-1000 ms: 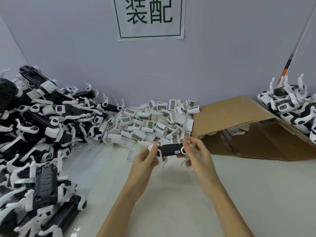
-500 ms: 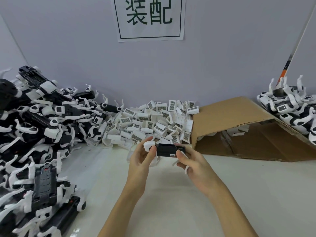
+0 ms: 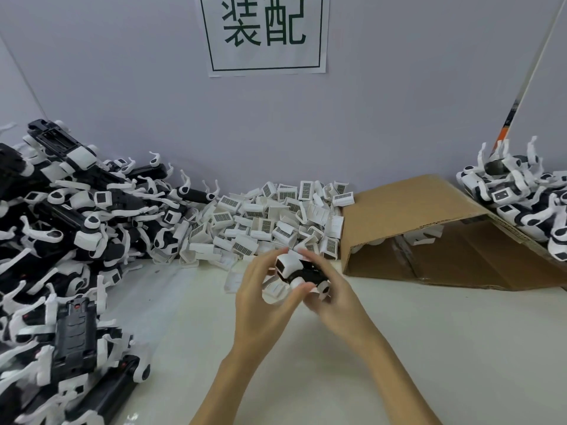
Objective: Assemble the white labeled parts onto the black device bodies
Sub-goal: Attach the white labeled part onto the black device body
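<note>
A black device body (image 3: 310,273) with white legs and a white head end is held over the table between both hands. My left hand (image 3: 264,297) grips its left side, fingers curled around the white head. My right hand (image 3: 333,297) grips its right side and underside. Behind the hands lies a heap of white labeled parts (image 3: 270,222) with barcode stickers against the wall. Two loose white parts (image 3: 233,279) lie on the table just left of my left hand.
A big pile of black device bodies (image 3: 70,240) with white limbs fills the left side. An open cardboard box (image 3: 429,216) lies on its side at the right. More black-and-white devices (image 3: 521,197) are stacked at the far right. A paper sign (image 3: 264,32) hangs on the wall.
The device has been turned between the hands, from lying sideways to showing its white head end toward me. Both hands have closed in tighter around it and shifted slightly lower.
</note>
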Demonstrator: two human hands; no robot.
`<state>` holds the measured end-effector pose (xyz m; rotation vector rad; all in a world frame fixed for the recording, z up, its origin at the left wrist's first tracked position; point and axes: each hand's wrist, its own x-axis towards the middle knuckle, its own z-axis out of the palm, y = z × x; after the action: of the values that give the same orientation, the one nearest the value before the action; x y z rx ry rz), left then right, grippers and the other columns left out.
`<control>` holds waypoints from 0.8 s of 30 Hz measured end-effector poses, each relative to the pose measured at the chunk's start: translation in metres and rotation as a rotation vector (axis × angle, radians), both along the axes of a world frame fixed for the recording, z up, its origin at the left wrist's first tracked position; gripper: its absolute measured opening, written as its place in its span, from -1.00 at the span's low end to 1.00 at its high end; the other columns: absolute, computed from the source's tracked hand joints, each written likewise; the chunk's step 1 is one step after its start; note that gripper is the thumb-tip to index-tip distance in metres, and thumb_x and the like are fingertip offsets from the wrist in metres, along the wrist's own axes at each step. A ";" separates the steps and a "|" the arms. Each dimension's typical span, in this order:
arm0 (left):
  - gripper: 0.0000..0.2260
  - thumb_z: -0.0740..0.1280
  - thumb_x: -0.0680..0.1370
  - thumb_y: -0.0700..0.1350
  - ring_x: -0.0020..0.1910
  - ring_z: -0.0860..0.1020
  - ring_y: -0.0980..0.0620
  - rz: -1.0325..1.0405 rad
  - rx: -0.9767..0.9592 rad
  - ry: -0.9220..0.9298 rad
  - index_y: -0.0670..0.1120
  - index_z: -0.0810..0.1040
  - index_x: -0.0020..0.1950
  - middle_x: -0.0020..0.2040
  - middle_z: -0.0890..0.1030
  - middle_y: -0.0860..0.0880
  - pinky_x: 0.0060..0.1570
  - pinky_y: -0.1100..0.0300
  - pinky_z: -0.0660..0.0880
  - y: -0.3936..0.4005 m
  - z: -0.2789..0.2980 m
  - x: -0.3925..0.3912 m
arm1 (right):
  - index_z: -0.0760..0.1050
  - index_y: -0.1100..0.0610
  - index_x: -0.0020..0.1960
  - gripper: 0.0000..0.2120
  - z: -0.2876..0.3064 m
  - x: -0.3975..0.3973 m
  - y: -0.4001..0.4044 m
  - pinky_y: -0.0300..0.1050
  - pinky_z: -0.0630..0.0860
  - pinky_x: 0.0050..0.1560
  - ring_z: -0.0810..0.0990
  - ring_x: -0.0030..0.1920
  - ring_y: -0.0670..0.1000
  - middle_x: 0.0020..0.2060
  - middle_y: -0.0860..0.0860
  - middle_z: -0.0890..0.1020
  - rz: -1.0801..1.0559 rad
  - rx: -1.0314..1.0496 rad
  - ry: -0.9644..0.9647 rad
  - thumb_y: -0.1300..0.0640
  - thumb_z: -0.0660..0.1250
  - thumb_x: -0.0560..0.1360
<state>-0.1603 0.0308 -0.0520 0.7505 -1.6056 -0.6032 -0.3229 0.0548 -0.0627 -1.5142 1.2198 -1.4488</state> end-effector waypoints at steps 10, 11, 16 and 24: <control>-0.71 0.31 0.72 0.10 0.44 0.55 -0.03 -0.354 0.332 0.187 0.09 0.69 0.38 0.38 0.60 0.02 0.39 -0.03 0.45 -0.003 0.006 0.005 | 0.52 -0.15 0.35 -0.51 -0.007 0.006 -0.001 -0.41 0.44 0.17 0.57 0.28 -0.17 0.25 -0.19 0.61 -0.196 -0.141 0.187 0.32 0.44 0.57; -0.72 0.29 0.75 0.05 0.46 0.54 -0.01 -0.400 0.387 0.224 0.05 0.68 0.39 0.40 0.61 -0.02 0.42 -0.05 0.42 -0.005 0.006 0.008 | 0.53 -0.17 0.35 -0.49 -0.007 0.006 -0.002 -0.43 0.45 0.16 0.56 0.28 -0.19 0.25 -0.20 0.61 -0.208 -0.132 0.174 0.32 0.46 0.56; -0.73 0.30 0.74 0.08 0.35 0.60 0.14 -0.378 0.432 0.228 0.12 0.68 0.39 0.32 0.70 0.07 0.26 0.27 0.50 -0.004 0.010 0.011 | 0.58 -0.14 0.37 -0.49 -0.008 0.004 -0.002 -0.38 0.53 0.09 0.60 0.23 -0.19 0.22 -0.19 0.63 -0.280 -0.149 0.136 0.26 0.54 0.52; -0.56 0.51 0.54 0.04 0.29 0.64 0.11 -0.309 0.438 0.115 0.24 0.60 0.42 0.26 0.72 0.10 0.24 0.21 0.52 -0.010 0.001 0.012 | 0.47 -0.28 0.45 -0.42 -0.003 0.000 -0.002 -0.27 0.54 0.21 0.56 0.33 -0.21 0.30 -0.27 0.60 -0.124 -0.004 -0.005 0.15 0.52 0.55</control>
<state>-0.1488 0.0210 -0.0511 0.7709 -1.5089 -1.2281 -0.3232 0.0532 -0.0653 -1.4589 1.3281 -1.5349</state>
